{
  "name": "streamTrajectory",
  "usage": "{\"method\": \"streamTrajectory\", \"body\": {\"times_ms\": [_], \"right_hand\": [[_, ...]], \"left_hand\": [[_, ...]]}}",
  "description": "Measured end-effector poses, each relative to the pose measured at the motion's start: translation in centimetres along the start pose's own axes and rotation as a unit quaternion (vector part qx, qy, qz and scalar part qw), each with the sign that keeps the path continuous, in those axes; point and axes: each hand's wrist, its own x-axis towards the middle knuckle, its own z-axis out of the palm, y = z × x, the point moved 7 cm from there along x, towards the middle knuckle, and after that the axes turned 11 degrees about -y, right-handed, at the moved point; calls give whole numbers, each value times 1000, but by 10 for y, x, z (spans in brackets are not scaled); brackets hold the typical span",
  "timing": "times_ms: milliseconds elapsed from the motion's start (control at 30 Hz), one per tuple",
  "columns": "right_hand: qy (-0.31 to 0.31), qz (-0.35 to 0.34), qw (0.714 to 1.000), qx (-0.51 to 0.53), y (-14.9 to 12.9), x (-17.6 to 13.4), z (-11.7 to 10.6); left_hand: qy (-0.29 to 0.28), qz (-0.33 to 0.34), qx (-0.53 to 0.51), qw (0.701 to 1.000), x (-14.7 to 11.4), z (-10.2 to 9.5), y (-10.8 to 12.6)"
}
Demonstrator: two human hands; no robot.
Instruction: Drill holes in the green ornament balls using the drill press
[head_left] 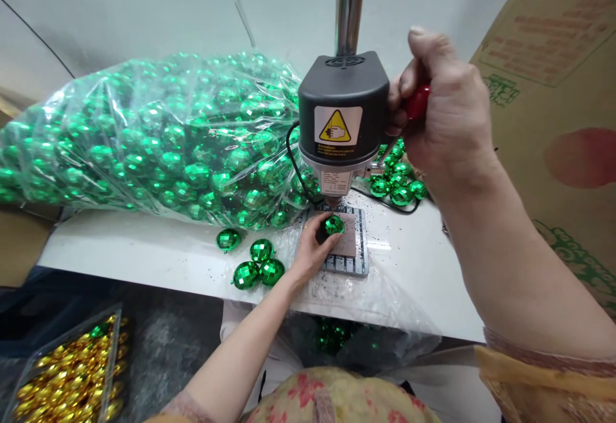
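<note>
My left hand (318, 241) closes its thumb and fingers around a shiny green faceted ball (333, 224). The ball sits on a brownish square pad (342, 243) on the slotted metal base plate (363, 262) of a small drill press (344, 95), straight under its chuck (332, 201). A yellow warning label marks the black motor housing. Up at the right of the housing, my right hand (450, 99) is wrapped around the red knob (418, 102) of the press lever. Dark chips are scattered over the plate and the table around it.
A large clear bag (158, 140) of green balls lies on the white table (144, 243). Several loose green balls (260, 269) rest left of the press, more (398, 185) behind it. A cardboard box (553, 89) stands right; a bin of gold balls (72, 371) is lower left.
</note>
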Motion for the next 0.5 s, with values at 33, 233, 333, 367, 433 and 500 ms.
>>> {"method": "streamTrajectory", "body": {"times_ms": [33, 233, 333, 367, 433, 500], "right_hand": [[0, 17, 1000, 13, 3, 1, 1], [-9, -114, 993, 25, -11, -25, 12], [0, -223, 975, -2, -20, -55, 17], [6, -251, 968, -13, -22, -64, 18], [18, -294, 955, -34, -22, -79, 19], [25, -313, 948, -57, -18, -90, 21]], "left_hand": [[-2, -8, -7, 1000, 0, 0, -1], [-5, -27, -42, 999, 0, 0, -2], [-3, -31, -44, 999, -1, 0, -2], [-3, -32, -45, 998, -1, 0, -2], [-6, -31, -48, 998, -1, 1, -1], [-7, -29, -52, 998, -1, 1, -1]]}}
